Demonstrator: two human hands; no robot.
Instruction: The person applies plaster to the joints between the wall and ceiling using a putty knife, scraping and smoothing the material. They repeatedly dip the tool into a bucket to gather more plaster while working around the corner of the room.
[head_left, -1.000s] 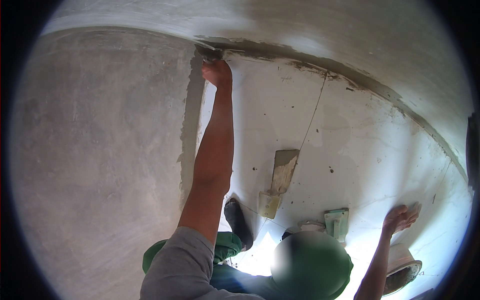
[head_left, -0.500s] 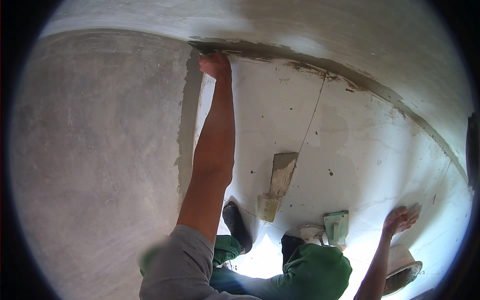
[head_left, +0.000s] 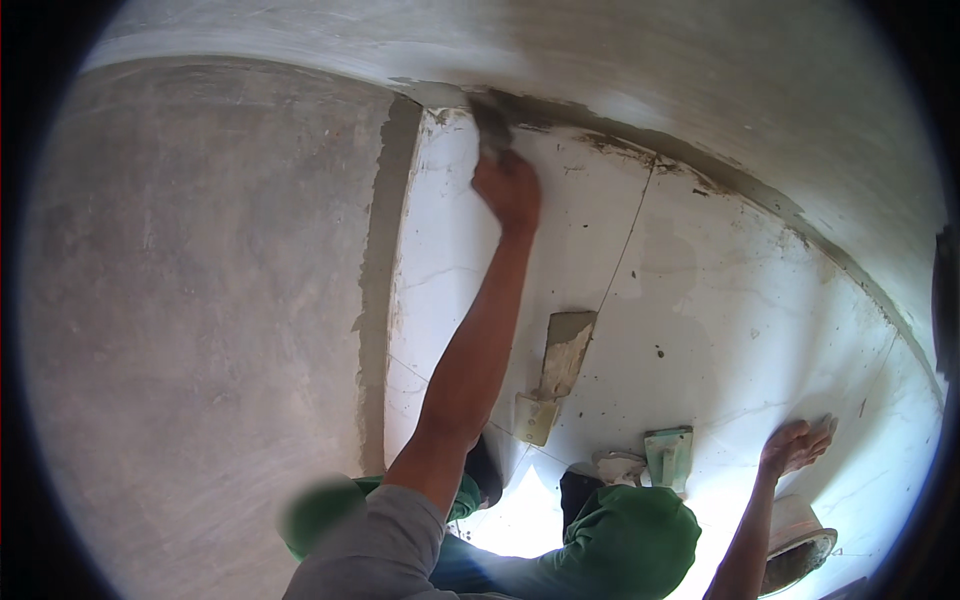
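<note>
My left hand (head_left: 508,192) reaches far forward, its fingers closed round a scraper whose dark flat blade (head_left: 491,122) is blurred by motion. The blade lies at the seam between the white tiled floor (head_left: 735,300) and the far grey wall (head_left: 640,60), over a dark strip of damp mortar (head_left: 610,118). At the right my right hand (head_left: 798,446) is held low above the tiles with its fingers stretched out; nothing can be made out in it. A tub (head_left: 798,530) with a crusted rim stands just below that hand.
Mid-floor lie a mortar-smeared flat board (head_left: 568,350) and a yellowish plate (head_left: 537,420). A green float (head_left: 668,460) rests beside a mortar-covered trowel (head_left: 620,466) near my knee. The left grey wall (head_left: 210,270) has a mortar strip (head_left: 376,290) along its base.
My left hand has moved right and slightly back from the corner with the scraper, whose blade now shows. The corner seam is uncovered and looks smoothed. My right hand has barely moved.
</note>
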